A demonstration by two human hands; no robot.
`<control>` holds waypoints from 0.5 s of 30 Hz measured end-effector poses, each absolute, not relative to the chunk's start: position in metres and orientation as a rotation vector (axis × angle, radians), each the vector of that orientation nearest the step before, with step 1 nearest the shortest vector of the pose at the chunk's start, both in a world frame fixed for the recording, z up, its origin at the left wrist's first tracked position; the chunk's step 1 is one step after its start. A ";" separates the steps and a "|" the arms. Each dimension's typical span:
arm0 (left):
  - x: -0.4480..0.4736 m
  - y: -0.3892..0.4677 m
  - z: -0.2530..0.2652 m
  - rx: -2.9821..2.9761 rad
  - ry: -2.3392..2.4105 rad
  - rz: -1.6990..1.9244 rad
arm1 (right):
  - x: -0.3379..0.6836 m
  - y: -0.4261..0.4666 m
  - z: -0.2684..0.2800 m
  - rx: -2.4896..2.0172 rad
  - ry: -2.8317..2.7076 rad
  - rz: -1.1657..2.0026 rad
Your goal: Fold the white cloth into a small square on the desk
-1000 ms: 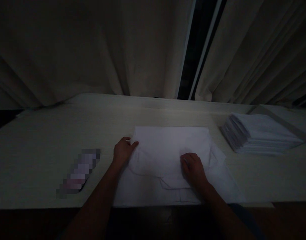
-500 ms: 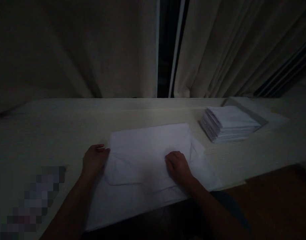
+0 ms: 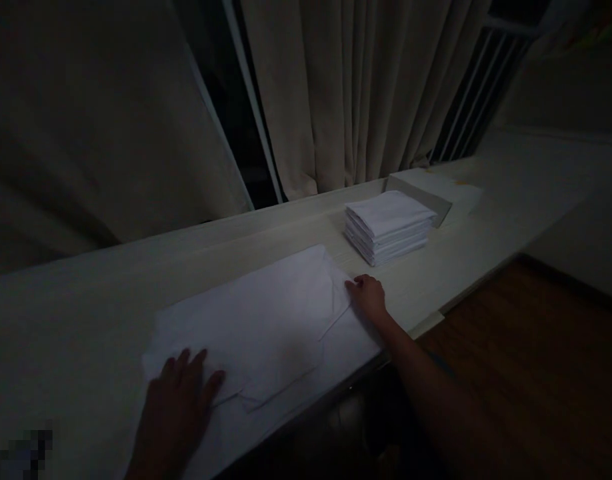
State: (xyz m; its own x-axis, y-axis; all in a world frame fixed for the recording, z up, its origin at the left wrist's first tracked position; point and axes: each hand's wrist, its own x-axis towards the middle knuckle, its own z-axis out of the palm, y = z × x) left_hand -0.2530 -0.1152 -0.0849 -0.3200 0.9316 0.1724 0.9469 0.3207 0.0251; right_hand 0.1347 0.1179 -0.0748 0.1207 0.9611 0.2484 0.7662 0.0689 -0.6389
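Note:
A white cloth, partly folded over itself, lies spread along the front of the pale table. My left hand rests on its near left part, fingers spread and flat. At the right side of the cloth, my right hand has its thumb and fingers pinched on the edge. Several creases and a loose fold line run across the front of the cloth. Just beyond my right hand stands a neat stack of folded white cloths.
Behind the stack is a flat pale box or board with a whitish sheet beside it. Long beige curtains hang at the back of the table. Brown wooden floor shows at the right. A blurred-out patch is at lower left.
My view has turned right. My right hand has gone from the middle of the cloth to its right edge. My left hand has left the left edge and now lies flat on the cloth.

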 end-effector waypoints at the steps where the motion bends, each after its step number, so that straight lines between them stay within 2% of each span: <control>1: -0.251 -0.116 -0.089 -1.779 -2.420 -0.175 | 0.132 0.118 -0.075 -1.745 -1.687 0.414; 7: -0.250 -0.117 -0.095 -1.777 -2.376 -0.144 | 0.114 0.112 -0.069 -1.614 -1.695 0.420; 15: -0.241 -0.120 -0.086 -1.764 -2.375 -0.176 | 0.117 0.111 -0.058 -1.618 -1.570 0.651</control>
